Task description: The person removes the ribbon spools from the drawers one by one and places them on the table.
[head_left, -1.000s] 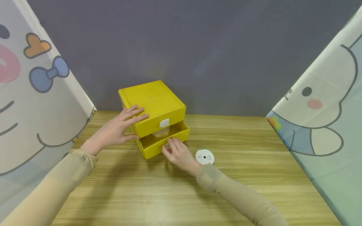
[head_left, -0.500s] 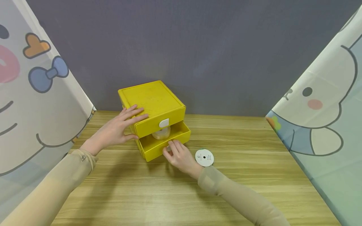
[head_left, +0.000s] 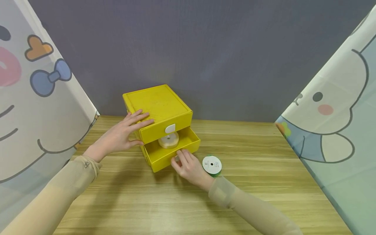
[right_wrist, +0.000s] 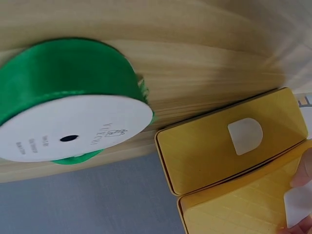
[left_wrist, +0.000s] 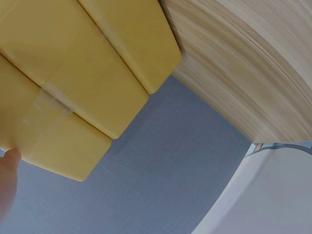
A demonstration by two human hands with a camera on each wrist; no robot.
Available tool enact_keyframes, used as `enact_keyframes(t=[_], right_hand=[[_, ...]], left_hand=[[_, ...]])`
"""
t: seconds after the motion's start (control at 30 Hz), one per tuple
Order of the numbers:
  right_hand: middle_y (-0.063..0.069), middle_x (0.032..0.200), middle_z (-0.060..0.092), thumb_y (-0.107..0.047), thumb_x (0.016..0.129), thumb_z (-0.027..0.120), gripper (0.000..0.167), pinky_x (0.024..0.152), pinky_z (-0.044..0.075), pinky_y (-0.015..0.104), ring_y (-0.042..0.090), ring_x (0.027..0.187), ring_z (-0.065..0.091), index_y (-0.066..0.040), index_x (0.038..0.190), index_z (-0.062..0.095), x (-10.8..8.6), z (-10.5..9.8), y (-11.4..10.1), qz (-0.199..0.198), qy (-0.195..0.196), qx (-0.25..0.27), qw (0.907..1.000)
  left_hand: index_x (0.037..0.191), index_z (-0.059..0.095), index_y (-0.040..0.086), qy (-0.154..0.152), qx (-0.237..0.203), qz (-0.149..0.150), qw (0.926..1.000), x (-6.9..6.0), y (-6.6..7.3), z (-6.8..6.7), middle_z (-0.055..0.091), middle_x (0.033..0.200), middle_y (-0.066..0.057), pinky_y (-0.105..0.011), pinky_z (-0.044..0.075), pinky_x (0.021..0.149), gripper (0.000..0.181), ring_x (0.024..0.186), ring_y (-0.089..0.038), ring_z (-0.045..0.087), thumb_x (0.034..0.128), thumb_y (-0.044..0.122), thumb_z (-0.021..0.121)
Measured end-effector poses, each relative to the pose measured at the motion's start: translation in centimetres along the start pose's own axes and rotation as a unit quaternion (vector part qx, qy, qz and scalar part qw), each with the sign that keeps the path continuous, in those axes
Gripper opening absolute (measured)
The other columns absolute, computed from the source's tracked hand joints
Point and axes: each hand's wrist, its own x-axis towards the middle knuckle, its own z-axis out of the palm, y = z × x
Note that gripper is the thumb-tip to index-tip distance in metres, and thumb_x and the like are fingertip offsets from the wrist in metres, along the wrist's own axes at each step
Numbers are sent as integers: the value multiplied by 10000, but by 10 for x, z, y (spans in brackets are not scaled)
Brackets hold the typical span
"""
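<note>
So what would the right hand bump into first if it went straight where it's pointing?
The right hand would first meet the front of the open drawer, whose handle it pinches. The pale ribbon roll inside might come next, but depth is unclear.

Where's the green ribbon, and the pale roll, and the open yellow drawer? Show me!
Green ribbon (right_wrist: 70,68): right wrist view, on the wound green side.
Pale roll (head_left: 169,141): head view, on its upper face, by the hole.
Open yellow drawer (head_left: 162,163): head view, on the left part of its front.
</note>
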Motion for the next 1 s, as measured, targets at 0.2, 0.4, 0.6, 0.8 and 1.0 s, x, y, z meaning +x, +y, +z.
enact_keyframes(t=[0.2,0.4,0.6,0.8,1.0], right_hand=[[130,870,655,51,907,401,295,700,598,279,234,760,618,-107,846,643,-16,6,-7,-12,-163,73,9998],[138,892,659,36,895,445,255,715,601,292,242,782,622,-110,877,653,-21,4,-9,-16,-183,79,9998],[132,885,665,36,890,460,250,707,603,283,235,776,626,-115,862,658,-21,0,-9,1,-106,56,9999],[129,882,664,43,874,464,242,712,600,278,236,784,626,-112,863,651,-20,-6,-8,9,-208,70,9998],[104,818,661,64,901,407,319,663,594,241,207,731,619,-124,798,643,-10,-16,-3,-28,100,92,9999]], left_hand=[[1460,416,242,-45,33,-30,10000,1,0,-1,356,1539,-122,-634,211,1166,912,1466,-351,238,669,164,865],[1465,406,253,-90,34,-72,9999,0,-1,1,346,1546,-119,-653,229,1148,914,1470,-350,226,676,178,860],[1465,406,249,-69,27,-38,10000,0,-1,0,349,1544,-121,-640,215,1161,917,1471,-343,228,673,177,863],[1460,415,237,-15,2,-24,10000,1,0,0,357,1537,-126,-642,213,1161,930,1462,-358,244,655,143,872],[1458,419,241,-22,25,-55,10000,1,1,0,362,1534,-131,-657,235,1142,927,1457,-368,249,655,147,872]])
